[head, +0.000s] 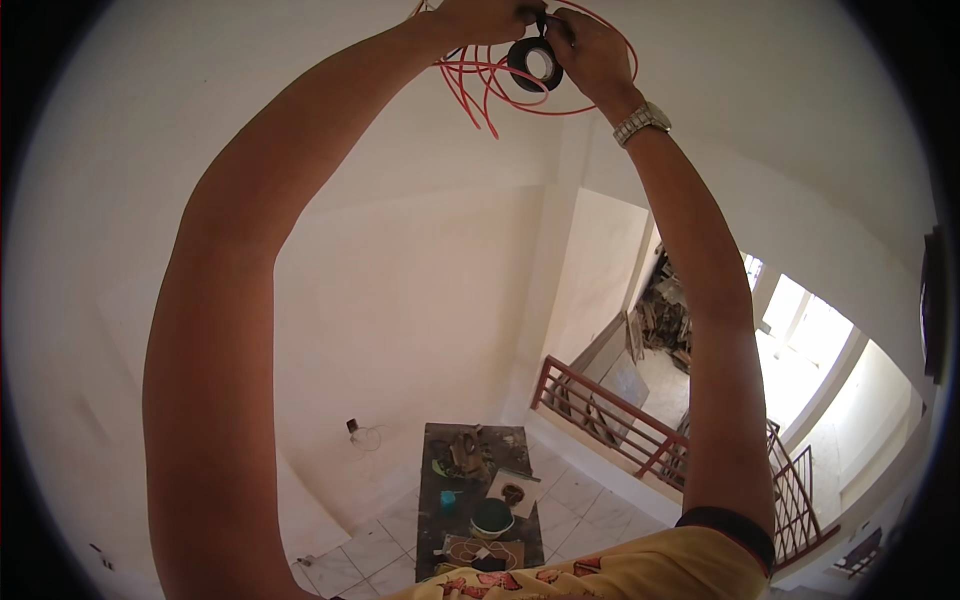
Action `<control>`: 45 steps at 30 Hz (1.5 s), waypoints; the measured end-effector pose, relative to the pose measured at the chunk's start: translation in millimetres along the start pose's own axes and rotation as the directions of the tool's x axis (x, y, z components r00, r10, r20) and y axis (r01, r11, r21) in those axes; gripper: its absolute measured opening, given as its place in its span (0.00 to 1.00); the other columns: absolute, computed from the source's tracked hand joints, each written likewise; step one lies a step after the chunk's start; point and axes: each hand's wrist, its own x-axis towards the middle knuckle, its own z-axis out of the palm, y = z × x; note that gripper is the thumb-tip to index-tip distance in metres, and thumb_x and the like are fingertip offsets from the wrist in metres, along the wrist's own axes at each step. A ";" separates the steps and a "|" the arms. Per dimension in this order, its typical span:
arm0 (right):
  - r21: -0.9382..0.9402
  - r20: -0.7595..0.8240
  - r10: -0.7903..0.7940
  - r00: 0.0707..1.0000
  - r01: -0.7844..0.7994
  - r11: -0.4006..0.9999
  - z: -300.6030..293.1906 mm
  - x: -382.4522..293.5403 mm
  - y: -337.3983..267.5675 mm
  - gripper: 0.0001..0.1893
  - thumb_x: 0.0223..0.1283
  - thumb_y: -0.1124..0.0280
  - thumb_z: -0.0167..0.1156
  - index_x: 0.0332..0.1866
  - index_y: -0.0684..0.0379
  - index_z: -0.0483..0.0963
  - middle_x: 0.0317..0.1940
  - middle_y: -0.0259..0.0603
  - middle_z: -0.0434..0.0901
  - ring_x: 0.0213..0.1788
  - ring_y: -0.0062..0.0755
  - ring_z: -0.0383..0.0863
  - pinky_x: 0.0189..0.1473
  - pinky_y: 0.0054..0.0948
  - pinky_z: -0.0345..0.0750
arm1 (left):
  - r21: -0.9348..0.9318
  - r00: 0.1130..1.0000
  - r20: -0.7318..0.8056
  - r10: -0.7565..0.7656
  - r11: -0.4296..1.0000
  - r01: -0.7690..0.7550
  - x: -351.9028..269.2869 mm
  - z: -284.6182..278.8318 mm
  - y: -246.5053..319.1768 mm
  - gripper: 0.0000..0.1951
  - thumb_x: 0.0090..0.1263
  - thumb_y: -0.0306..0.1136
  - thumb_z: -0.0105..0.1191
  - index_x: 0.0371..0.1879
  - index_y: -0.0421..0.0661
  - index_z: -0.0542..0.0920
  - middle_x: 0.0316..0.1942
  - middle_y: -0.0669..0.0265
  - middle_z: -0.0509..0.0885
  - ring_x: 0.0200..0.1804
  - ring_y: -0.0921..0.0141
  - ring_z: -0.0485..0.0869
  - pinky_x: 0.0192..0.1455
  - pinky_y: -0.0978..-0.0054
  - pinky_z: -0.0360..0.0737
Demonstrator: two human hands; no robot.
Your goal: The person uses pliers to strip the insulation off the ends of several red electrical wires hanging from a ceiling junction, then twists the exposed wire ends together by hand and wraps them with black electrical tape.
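Note:
Both hands are raised overhead, at the top edge of the view. A roll of black electrical tape (517, 60) hangs between them by a short strip pulled from it. My left hand (487, 21) pinches near the top of that strip; its fingertips are dark and partly cut off by the frame. From the other side my right hand (598, 54), with a metal-band watch on the wrist, closes its fingers on the same strip. Red wires (480, 67) loop behind the tape and around the right hand, several loose ends pointing down. Whether a wire is also pinched is hidden.
Below me stands a dark table (435, 525) carrying a green-topped round container (492, 516), a turquoise cup (448, 501) and a white cable. A reddish-brown metal railing (611, 409) runs at right, with stacked scrap beyond. A wall box (352, 426) has wires hanging out.

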 end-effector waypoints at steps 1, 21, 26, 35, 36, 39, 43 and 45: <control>-0.005 0.004 -0.003 1.000 0.003 1.000 0.9 -0.6 1.0 0.06 0.67 0.70 0.60 0.35 0.61 0.77 0.29 0.53 0.83 0.32 0.58 0.83 0.34 0.49 0.80 | 0.007 1.000 0.007 0.012 1.000 -0.012 -1.0 1.3 -1.4 0.14 0.71 0.32 0.55 0.50 0.41 0.89 0.48 0.52 0.90 0.53 0.51 0.86 0.58 0.55 0.82; 0.833 0.321 0.466 0.824 -0.480 0.275 21.2 -8.8 -2.8 0.16 0.73 0.76 0.60 0.62 0.69 0.77 0.45 0.43 0.87 0.44 0.28 0.87 0.43 0.26 0.86 | 0.020 0.990 -0.127 0.055 0.998 -0.052 -8.4 3.4 -1.1 0.10 0.73 0.36 0.57 0.40 0.44 0.89 0.37 0.54 0.90 0.43 0.52 0.86 0.51 0.56 0.83; 0.757 0.468 0.580 0.667 -0.642 0.127 18.7 -11.9 -4.6 0.17 0.71 0.77 0.61 0.62 0.69 0.78 0.47 0.46 0.88 0.44 0.31 0.89 0.43 0.28 0.86 | 0.048 0.983 -0.164 0.086 0.996 -0.079 -8.4 9.2 -4.3 0.10 0.73 0.35 0.56 0.42 0.44 0.88 0.36 0.53 0.89 0.42 0.51 0.86 0.51 0.56 0.83; -0.114 -0.014 -0.140 0.990 0.137 0.984 1.0 3.9 6.5 0.13 0.64 0.76 0.62 0.53 0.60 0.82 0.49 0.45 0.87 0.49 0.48 0.87 0.51 0.41 0.86 | -0.112 0.988 -0.116 0.103 0.987 -0.116 1.8 2.7 -5.6 0.09 0.71 0.33 0.57 0.39 0.41 0.88 0.32 0.48 0.87 0.37 0.48 0.86 0.43 0.54 0.82; -0.193 0.033 -0.220 0.975 0.222 0.956 -0.3 6.9 11.7 0.14 0.64 0.75 0.61 0.54 0.60 0.81 0.48 0.44 0.86 0.48 0.48 0.87 0.50 0.41 0.86 | -0.156 0.991 -0.105 0.088 0.982 -0.103 1.4 1.8 -6.7 0.09 0.70 0.32 0.57 0.38 0.40 0.88 0.32 0.47 0.87 0.36 0.47 0.86 0.41 0.54 0.81; -0.253 0.154 -0.253 0.955 0.286 0.924 -2.8 10.6 21.7 0.14 0.63 0.76 0.57 0.53 0.59 0.80 0.46 0.45 0.85 0.44 0.46 0.87 0.45 0.41 0.86 | -0.173 0.990 -0.092 0.104 0.978 -0.119 5.4 1.1 -12.0 0.09 0.70 0.31 0.57 0.38 0.40 0.87 0.29 0.47 0.86 0.33 0.50 0.86 0.38 0.56 0.81; -0.223 0.205 -0.180 0.962 0.225 0.948 -1.1 17.5 18.8 0.15 0.58 0.79 0.58 0.51 0.60 0.80 0.44 0.48 0.85 0.45 0.47 0.87 0.45 0.42 0.86 | -0.259 0.998 0.002 -0.068 0.964 0.066 1.8 -0.2 -14.7 0.09 0.71 0.30 0.57 0.39 0.39 0.87 0.29 0.48 0.86 0.29 0.55 0.84 0.37 0.58 0.80; -0.189 0.183 -0.166 0.969 0.200 0.961 -0.4 17.8 17.2 0.16 0.56 0.80 0.60 0.50 0.60 0.80 0.44 0.48 0.86 0.46 0.48 0.87 0.47 0.43 0.86 | -0.265 1.000 -0.023 -0.018 0.964 0.011 1.9 -1.2 -15.7 0.08 0.72 0.29 0.57 0.41 0.39 0.88 0.28 0.50 0.87 0.28 0.60 0.84 0.37 0.60 0.80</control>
